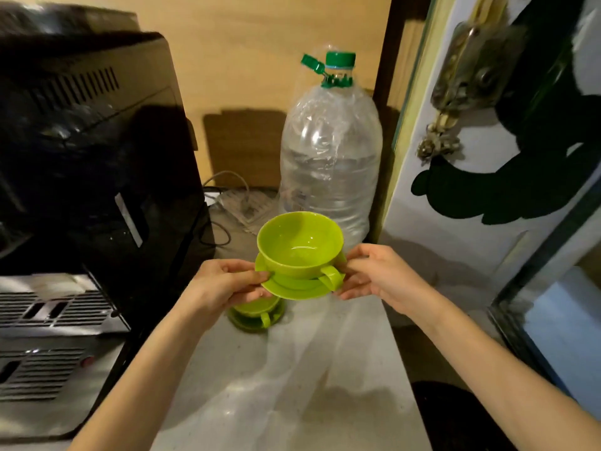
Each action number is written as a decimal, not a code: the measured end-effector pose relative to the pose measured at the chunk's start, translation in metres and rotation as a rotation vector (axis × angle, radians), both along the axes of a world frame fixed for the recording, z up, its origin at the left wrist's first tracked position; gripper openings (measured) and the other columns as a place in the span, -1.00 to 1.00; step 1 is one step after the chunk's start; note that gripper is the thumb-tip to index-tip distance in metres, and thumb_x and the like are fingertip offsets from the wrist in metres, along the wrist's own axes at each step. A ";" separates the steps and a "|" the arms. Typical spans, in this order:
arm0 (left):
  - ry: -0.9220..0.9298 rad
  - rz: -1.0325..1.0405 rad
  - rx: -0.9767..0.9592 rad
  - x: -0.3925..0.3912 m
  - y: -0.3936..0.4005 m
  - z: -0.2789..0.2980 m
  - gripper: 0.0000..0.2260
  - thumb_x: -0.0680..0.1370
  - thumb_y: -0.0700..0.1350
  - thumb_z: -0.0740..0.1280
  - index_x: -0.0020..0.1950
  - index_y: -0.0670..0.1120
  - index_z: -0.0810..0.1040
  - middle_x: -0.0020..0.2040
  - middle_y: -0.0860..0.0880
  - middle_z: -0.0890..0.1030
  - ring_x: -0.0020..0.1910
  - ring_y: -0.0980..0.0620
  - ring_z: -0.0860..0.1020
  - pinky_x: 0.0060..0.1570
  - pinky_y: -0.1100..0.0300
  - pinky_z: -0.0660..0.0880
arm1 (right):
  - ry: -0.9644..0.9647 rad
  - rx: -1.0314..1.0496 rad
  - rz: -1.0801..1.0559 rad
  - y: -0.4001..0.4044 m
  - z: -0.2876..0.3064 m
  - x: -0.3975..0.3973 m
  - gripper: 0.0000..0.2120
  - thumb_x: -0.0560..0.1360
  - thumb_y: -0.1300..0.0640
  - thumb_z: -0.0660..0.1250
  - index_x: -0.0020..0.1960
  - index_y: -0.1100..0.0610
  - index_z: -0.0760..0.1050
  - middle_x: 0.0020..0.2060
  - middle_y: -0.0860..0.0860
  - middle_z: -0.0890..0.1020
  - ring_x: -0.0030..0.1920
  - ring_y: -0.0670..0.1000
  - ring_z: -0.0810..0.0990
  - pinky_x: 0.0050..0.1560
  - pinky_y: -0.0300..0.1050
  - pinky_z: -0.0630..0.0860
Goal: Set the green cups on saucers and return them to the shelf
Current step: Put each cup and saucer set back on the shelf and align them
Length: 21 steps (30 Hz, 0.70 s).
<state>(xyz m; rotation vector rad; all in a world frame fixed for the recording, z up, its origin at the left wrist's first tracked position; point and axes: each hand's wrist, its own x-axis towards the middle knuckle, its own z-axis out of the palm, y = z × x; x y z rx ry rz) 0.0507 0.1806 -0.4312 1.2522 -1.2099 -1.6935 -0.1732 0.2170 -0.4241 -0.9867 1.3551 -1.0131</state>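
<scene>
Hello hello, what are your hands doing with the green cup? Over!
Left hand and right hand grip saucer, cup on it. Second cup set down on counter. Water bottle close behind.

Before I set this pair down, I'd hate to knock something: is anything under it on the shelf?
Yes. A second cup on its saucer stands on the shelf surface below the left hand, partly under the held saucer. The water bottle stands just behind.

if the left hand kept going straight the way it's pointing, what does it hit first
The left hand points right, its fingers already on the saucer rim under the green cup. Pushing on would likely press it toward the right hand.
</scene>
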 end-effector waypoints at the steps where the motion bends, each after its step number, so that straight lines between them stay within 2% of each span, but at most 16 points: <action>1: 0.012 0.005 -0.027 -0.005 -0.004 0.014 -0.95 0.43 -0.34 0.34 -0.13 -0.27 0.58 -0.49 -0.11 0.65 -0.54 0.11 0.61 -0.52 0.40 0.52 | -0.021 -0.023 -0.017 -0.003 0.013 -0.003 -0.93 0.51 0.38 0.18 -0.12 0.27 0.41 -0.51 0.11 0.64 -0.53 0.02 0.64 -0.48 -0.18 0.61; 7: 0.098 0.031 -0.219 -0.031 -0.030 0.095 -0.89 0.47 -0.32 0.29 -0.22 -0.26 0.58 -0.53 -0.10 0.63 -0.57 0.12 0.59 -0.54 0.39 0.51 | -0.153 -0.182 -0.096 -0.022 0.100 -0.020 -0.85 0.51 0.39 0.16 -0.21 0.28 0.41 -0.58 0.11 0.63 -0.57 0.01 0.62 -0.56 -0.23 0.55; 10: 0.135 0.064 -0.299 -0.040 -0.045 0.135 -0.88 0.48 -0.32 0.28 -0.23 -0.28 0.56 -0.51 -0.15 0.62 -0.57 0.10 0.59 -0.53 0.38 0.53 | -0.163 -0.268 -0.112 -0.030 0.139 -0.025 -0.85 0.54 0.36 0.14 -0.18 0.33 0.43 -0.56 0.14 0.64 -0.55 0.03 0.64 -0.57 -0.24 0.54; 14: 0.197 0.050 -0.399 -0.047 -0.059 0.187 -0.87 0.49 -0.31 0.27 -0.24 -0.29 0.55 -0.53 -0.14 0.63 -0.55 0.07 0.61 -0.55 0.37 0.52 | -0.169 -0.348 -0.141 -0.041 0.189 -0.032 -0.80 0.53 0.36 0.15 -0.23 0.36 0.46 -0.59 0.16 0.62 -0.57 0.01 0.63 -0.57 -0.25 0.55; 21: 0.310 0.016 -0.500 -0.070 -0.089 0.276 -0.85 0.49 -0.33 0.25 -0.27 -0.29 0.54 -0.55 -0.12 0.62 -0.58 0.08 0.60 -0.57 0.37 0.51 | -0.201 -0.505 -0.191 -0.066 0.279 -0.048 -0.80 0.49 0.39 0.16 -0.30 0.31 0.43 -0.63 0.14 0.60 -0.62 -0.02 0.59 -0.63 -0.30 0.50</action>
